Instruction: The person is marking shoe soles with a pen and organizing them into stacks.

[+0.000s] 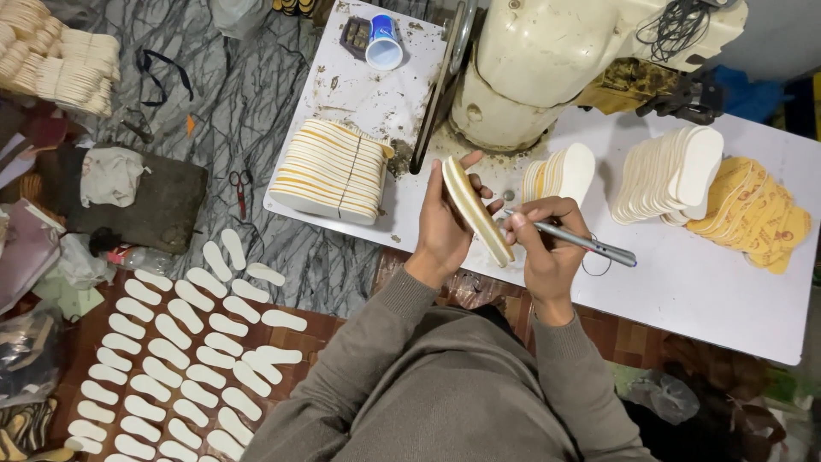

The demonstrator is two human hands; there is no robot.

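Widest first: the white tabletop [684,282], stained and gritty at its far end, with the cream sewing machine [547,68] bulking at the back edge. Down on the floor to the left, rows of white insole cutouts [171,342] are laid out side by side on the tiles.

On the tabletop, a banded stack of insoles [329,171] lies to the left, white with yellow edges. To the right stand a fan of white insoles [671,175] and, just beside it, a spread of yellow insoles [753,214]. A smaller leaning batch [560,171] sits near the machine base. A blue and white cup [383,43] lies tipped at the far corner.

Now the hands. The left hand [445,227] is curled around a small stack of insoles [475,210], held edge-up above the near rim of the tabletop, thumb on one face and fingers on the other. The right hand [547,244] is closed on a silver pen [577,241], its tip right at the stack's edge, barrel pointing away to the right.

Risks, as I judge them: that stack is pinched only at one end, so pen pressure could splay the layers or push one out. The standing fans nearby look ready to topple if an elbow brushes them.
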